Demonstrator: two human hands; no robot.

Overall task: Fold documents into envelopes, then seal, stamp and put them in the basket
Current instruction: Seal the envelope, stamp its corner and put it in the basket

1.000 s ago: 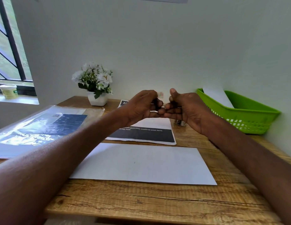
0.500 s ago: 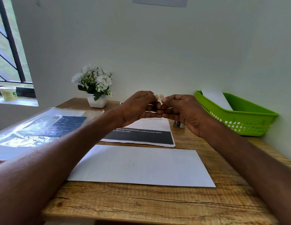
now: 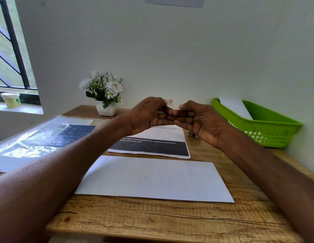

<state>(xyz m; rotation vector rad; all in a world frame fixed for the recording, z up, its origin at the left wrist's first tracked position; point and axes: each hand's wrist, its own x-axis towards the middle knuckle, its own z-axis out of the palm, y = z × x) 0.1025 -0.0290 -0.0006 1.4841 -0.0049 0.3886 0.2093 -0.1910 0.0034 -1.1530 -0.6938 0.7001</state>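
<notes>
Both hands have drawn closer together, knuckles touching. The left hand (image 3: 149,114) now pinches a small pale sticker with coloured dots (image 3: 169,101), likely the stamp, at its fingertips. The right hand (image 3: 198,120) is curled; whether it grips anything, I cannot tell. The sealed white paper envelope (image 3: 152,178) lies below the fingers; the bright green plastic basket (image 3: 268,127) sits to their right. Stamping looks imminent.

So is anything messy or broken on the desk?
Nothing is broken or spilled. The envelope lies flat, one envelope leans in the basket, and the printed sheets have a slightly ragged near edge. Both hands are raised together, fingertips meeting.
</notes>
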